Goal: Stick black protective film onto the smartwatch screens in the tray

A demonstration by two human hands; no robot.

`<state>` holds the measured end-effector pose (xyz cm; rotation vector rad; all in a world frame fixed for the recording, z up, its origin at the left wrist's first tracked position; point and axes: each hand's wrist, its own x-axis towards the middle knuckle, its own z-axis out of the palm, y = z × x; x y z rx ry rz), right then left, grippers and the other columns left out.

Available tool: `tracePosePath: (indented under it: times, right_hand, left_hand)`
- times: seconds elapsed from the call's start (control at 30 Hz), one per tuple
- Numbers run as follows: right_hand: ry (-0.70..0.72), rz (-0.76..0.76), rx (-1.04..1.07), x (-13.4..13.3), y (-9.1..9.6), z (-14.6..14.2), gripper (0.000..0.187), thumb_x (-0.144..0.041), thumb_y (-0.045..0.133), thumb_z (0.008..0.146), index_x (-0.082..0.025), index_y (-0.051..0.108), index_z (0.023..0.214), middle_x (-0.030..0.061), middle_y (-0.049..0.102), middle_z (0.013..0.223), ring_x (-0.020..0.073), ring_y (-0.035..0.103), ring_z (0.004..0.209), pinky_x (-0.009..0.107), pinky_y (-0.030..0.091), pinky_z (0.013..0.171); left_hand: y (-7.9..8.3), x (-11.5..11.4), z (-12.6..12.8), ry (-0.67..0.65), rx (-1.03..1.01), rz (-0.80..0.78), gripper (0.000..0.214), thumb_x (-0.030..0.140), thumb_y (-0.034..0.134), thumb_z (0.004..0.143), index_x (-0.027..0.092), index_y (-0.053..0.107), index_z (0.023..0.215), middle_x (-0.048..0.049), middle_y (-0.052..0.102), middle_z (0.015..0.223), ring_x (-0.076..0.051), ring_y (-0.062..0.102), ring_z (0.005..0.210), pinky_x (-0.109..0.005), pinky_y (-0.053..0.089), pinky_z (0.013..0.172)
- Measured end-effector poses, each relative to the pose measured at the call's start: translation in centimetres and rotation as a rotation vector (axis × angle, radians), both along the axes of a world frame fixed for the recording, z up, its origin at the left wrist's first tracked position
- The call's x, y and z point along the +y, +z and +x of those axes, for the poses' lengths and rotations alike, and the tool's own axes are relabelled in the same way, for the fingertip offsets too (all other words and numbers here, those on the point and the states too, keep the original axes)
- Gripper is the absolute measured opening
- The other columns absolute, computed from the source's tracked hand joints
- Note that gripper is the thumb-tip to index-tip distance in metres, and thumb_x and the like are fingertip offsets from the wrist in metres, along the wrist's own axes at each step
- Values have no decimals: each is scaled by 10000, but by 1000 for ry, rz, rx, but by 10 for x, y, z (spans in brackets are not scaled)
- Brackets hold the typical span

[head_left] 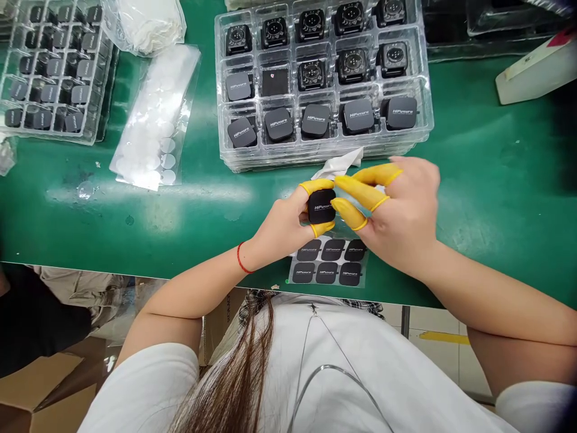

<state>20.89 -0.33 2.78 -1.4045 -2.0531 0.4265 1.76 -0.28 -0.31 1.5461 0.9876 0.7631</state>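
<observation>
My left hand (293, 213) grips a square black watch body (321, 207) by its edges, in fingers wearing yellow finger cots. Its upper face reads "HiFuture" in light letters. My right hand (383, 204), also in yellow finger cots, is at the right edge of the watch body, with thumb and forefinger tips apart; nothing shows clearly between them. Below both hands lies a sheet of black HiFuture stickers (327, 263). A crumpled white cloth (338, 163) lies just beyond the hands, partly hidden by them.
Beyond the hands stands a stack of clear plastic trays (324, 150) with watch bodies in its compartments. Another filled tray (97, 129) is at the far left, near a bag of white material (148, 24) and clear sheets with round stickers (151, 120). A whitish block (532, 75) sits at right.
</observation>
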Motion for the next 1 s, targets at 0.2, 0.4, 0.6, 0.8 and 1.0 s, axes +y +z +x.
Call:
tracePosePath:
  times: [0.2,0.4,0.6,0.8,1.0]
  right_hand:
    - [182,-229,141,4,5,-12,378,-377,634,895,-209,641,1234,87,705,1082,278,667,968,432,551,809]
    - [76,-59,376,86,47,-46,156,-287,617,904,-197,687,1011,56,708,1002,198,658,884,359,522,811]
    - [-30,64,-232,210,22,-75,135,-202,625,859,-183,757,878,119,704,863,273,651,884,412,429,744]
    - [52,445,-92,159,14,-113,233,-322,716,785,-177,804,944,215,723,947,378,619,956,500,397,725]
    - [688,-195,-141,16,27,-170,185,-285,577,901,-211,599,734,5,582,562,170,505,459,291,322,441]
  left_hand:
    - [8,0,1,-103,-96,-34,498,308,735,784,258,529,1235,-36,687,1178,-201,715,981,-349,612,856]
    - [44,17,-38,124,-192,-99,715,356,765,783,263,409,1396,-5,730,848,-206,745,883,-357,620,799]
    - [45,-11,-140,353,-277,-139,759,394,803,740,172,437,1366,-22,745,771,-205,761,844,-339,615,816]
    - [32,-46,-199,591,-198,-131,813,414,803,731,163,417,1401,-29,744,764,-214,756,875,-338,598,815]
    - [12,-32,-179,515,-228,-130,905,497,817,690,166,400,1422,-34,731,782,-199,734,824,-332,571,796]
